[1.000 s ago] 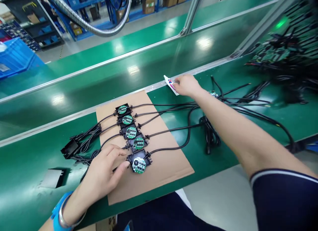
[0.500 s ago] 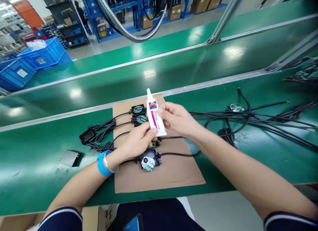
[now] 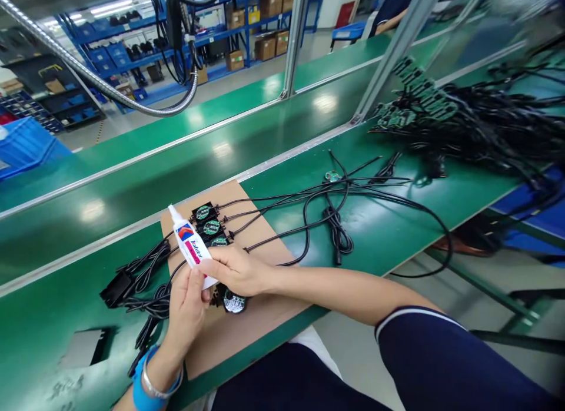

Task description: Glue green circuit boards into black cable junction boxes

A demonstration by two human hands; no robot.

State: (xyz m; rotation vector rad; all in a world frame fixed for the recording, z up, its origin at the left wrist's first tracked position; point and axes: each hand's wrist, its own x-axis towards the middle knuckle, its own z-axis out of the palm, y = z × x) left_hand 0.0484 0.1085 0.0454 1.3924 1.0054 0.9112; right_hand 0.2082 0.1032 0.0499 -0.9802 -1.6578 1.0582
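Observation:
A white tube (image 3: 191,244) with red and blue print is held above a brown cardboard sheet (image 3: 260,293), its nozzle tilted up and left. My left hand (image 3: 188,302), with a blue band and a silver bracelet at the wrist, pinches the tube's lower end. From the right, my right hand (image 3: 236,269) grips the same tube near its lower part. Behind the tube, several black housings with round green boards (image 3: 211,226) sit in a row on the cardboard, cables attached. A round silvery board (image 3: 234,302) lies beneath my right hand; its housing is partly hidden.
Coiled black cables (image 3: 154,305) and a black box (image 3: 117,288) lie left, near a grey plate (image 3: 83,347). Long cables (image 3: 309,194) stretch right toward a heap of cables and green boards (image 3: 463,122). Metal posts (image 3: 388,57) rise behind the bench. Another person's arm (image 3: 391,22) shows beyond.
The view has swung right, bringing the cable heap into sight. Both hands still hold the tube, which now leans more to the left; my right hand is closer to my left.

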